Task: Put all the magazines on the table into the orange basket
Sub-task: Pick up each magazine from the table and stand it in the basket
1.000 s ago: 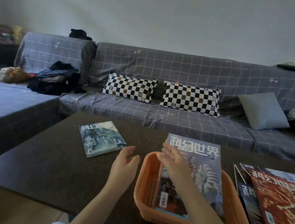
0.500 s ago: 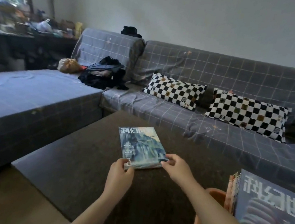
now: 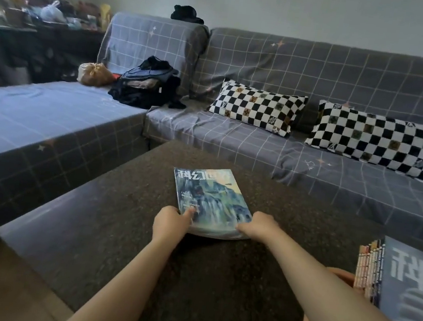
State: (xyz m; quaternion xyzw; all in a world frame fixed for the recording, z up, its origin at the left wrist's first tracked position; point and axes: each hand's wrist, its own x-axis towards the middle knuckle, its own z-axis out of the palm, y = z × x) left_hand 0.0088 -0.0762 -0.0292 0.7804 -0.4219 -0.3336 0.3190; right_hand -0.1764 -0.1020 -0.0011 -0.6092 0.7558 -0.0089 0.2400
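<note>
- Nearest, at the lower right of the frame, the rim of the orange basket (image 3: 338,272) peeps out behind the right forearm, with magazines standing in it: a row of spines (image 3: 368,273) and a large grey-blue cover (image 3: 413,289) facing outward.
- The basket sits to the right of and below both hands in the picture, well apart from them, so I judge the coming move to be a lift and a swing to the lower right.
- At the centre, the left hand (image 3: 169,223) grips the near left corner of the blue magazine (image 3: 209,200), thumb on top of the cover, fingers tucked under the edge.
- The right hand (image 3: 259,226) clasps the near right corner the same way, curled over the edge; how far its fingers reach underneath I cannot tell.
- The magazine lies on the dark table (image 3: 116,228), its near edge slightly raised by the grip, its long axis running away from the hands toward the upper centre and leaning a little left.
- The right arm is the nearer one to the basket.
- Farther off, the grey checked sofa (image 3: 285,156) runs across the frame, with two black-and-white checkered cushions (image 3: 257,107) at upper right and a heap of dark clothing (image 3: 147,85) at upper left.
</note>
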